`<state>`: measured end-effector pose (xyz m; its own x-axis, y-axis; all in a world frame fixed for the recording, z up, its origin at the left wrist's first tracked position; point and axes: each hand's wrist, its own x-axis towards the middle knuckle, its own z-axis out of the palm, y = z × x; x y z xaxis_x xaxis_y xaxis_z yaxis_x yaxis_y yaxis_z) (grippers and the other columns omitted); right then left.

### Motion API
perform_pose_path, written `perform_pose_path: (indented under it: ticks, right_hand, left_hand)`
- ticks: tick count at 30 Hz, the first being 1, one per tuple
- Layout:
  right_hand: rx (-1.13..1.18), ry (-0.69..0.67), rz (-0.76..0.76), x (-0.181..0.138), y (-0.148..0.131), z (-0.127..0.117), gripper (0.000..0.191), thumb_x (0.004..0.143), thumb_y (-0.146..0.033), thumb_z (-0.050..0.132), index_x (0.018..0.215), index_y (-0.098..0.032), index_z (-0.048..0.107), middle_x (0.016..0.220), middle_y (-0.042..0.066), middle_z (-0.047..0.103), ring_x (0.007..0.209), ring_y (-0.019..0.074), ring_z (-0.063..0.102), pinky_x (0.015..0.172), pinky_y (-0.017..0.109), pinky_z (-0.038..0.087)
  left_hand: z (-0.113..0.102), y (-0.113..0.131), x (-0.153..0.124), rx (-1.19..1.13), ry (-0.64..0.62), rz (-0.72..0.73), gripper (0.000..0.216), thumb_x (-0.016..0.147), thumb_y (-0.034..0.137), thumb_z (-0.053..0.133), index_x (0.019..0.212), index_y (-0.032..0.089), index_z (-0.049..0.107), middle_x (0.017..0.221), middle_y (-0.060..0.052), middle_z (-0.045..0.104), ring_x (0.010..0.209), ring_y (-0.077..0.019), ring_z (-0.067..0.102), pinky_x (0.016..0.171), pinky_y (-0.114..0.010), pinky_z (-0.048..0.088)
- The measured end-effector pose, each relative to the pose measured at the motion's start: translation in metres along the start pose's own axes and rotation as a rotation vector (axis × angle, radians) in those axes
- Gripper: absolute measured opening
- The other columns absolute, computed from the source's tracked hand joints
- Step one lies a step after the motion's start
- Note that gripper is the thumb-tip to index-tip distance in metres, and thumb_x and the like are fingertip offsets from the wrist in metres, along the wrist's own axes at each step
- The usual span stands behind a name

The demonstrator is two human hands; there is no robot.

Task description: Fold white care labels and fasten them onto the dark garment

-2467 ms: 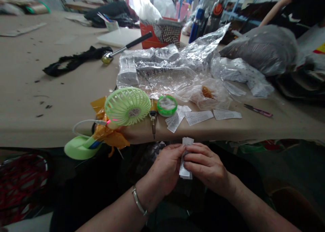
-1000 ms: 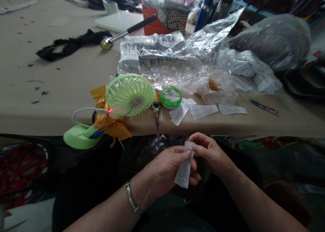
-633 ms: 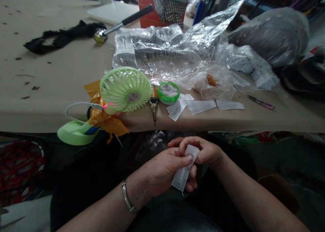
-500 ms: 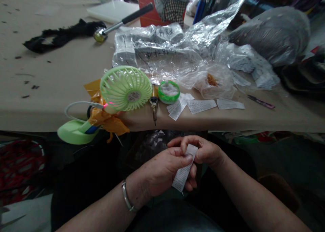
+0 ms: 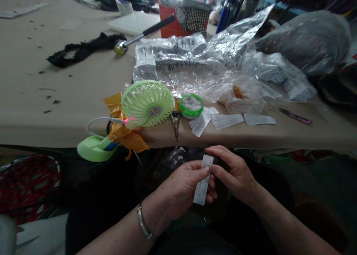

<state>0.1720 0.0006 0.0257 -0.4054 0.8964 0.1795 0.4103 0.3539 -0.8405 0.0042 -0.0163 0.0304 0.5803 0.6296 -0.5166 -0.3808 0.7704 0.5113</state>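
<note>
Below the table edge, over my lap, my left hand (image 5: pixel 182 188) pinches a narrow white printed label strip (image 5: pixel 202 182) between thumb and fingers. My right hand (image 5: pixel 237 175) is closed on the top of the same strip, fingertips meeting the left thumb. The strip hangs nearly upright. A metal bracelet (image 5: pixel 145 225) circles my left wrist. More loose white labels (image 5: pixel 223 120) lie on the table edge just above my hands.
On the tan table (image 5: pixel 69 95) stand a green mini fan (image 5: pixel 147 103) with orange tape, a soldering iron (image 5: pixel 176 124), a green round tub (image 5: pixel 191 106), clear plastic bags of label stacks (image 5: pixel 181 65), a hammer (image 5: pixel 143 33), black fabric (image 5: pixel 83 52) and small snips (image 5: pixel 295 116).
Both hands kept hold of the label strip, shifting it slightly up and more upright. My right fingers moved from folded over its top to a pinch beside the left thumb. The view panned a little.
</note>
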Motion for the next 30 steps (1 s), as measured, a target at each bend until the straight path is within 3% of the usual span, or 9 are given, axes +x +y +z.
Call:
perform_pose_path:
  ticks: [6, 14, 19, 24, 30]
  right_hand:
    - [-0.124, 0.010, -0.067, 0.000, -0.001, 0.005, 0.027, 0.088, -0.027, 0.054, 0.112, -0.019, 0.060, 0.108, 0.009, 0.064, 0.101, 0.0207, 0.061, 0.088, 0.034, 0.050]
    - [-0.059, -0.040, -0.018, 0.000, 0.000, 0.007, 0.027, 0.089, -0.024, 0.052, 0.114, -0.020, 0.060, 0.106, 0.007, 0.065, 0.097, 0.0189, 0.062, 0.085, 0.031, 0.050]
    - [0.115, -0.006, 0.154, 0.001, -0.001, 0.009, 0.030, 0.087, -0.029, 0.055, 0.116, -0.023, 0.058, 0.108, 0.005, 0.066, 0.098, 0.0180, 0.063, 0.085, 0.029, 0.050]
    - [0.421, 0.041, 0.364, 0.008, -0.005, 0.016, 0.014, 0.082, -0.034, 0.061, 0.087, -0.021, 0.062, 0.076, -0.002, 0.065, 0.068, 0.0116, 0.062, 0.062, 0.021, 0.050]
    - [0.520, 0.012, 0.426, 0.020, -0.007, 0.027, 0.013, 0.080, -0.030, 0.063, 0.076, -0.017, 0.060, 0.060, -0.004, 0.060, 0.050, 0.0079, 0.054, 0.050, 0.019, 0.045]
  left_hand:
    - [0.000, -0.001, 0.000, 0.004, 0.019, 0.014, 0.013, 0.081, 0.026, 0.059, 0.079, 0.013, 0.061, 0.063, -0.001, 0.057, 0.052, -0.0110, 0.059, 0.050, -0.021, 0.046]
    - [-0.003, -0.002, 0.001, -0.001, 0.030, 0.015, 0.015, 0.079, 0.028, 0.061, 0.078, 0.013, 0.060, 0.063, 0.000, 0.056, 0.052, -0.0112, 0.058, 0.049, -0.020, 0.045]
    - [-0.007, -0.002, 0.000, 0.011, -0.001, 0.034, 0.017, 0.082, 0.030, 0.058, 0.076, 0.013, 0.059, 0.062, 0.001, 0.055, 0.051, -0.0097, 0.057, 0.048, -0.019, 0.043]
    - [-0.008, -0.001, -0.003, 0.064, 0.049, 0.099, 0.020, 0.085, 0.033, 0.054, 0.081, 0.014, 0.059, 0.063, 0.002, 0.055, 0.052, -0.0089, 0.055, 0.049, -0.020, 0.043]
    - [-0.006, 0.000, -0.009, 0.172, 0.171, 0.166, 0.019, 0.084, 0.032, 0.053, 0.075, 0.016, 0.056, 0.060, 0.002, 0.055, 0.051, -0.0090, 0.052, 0.051, -0.021, 0.040]
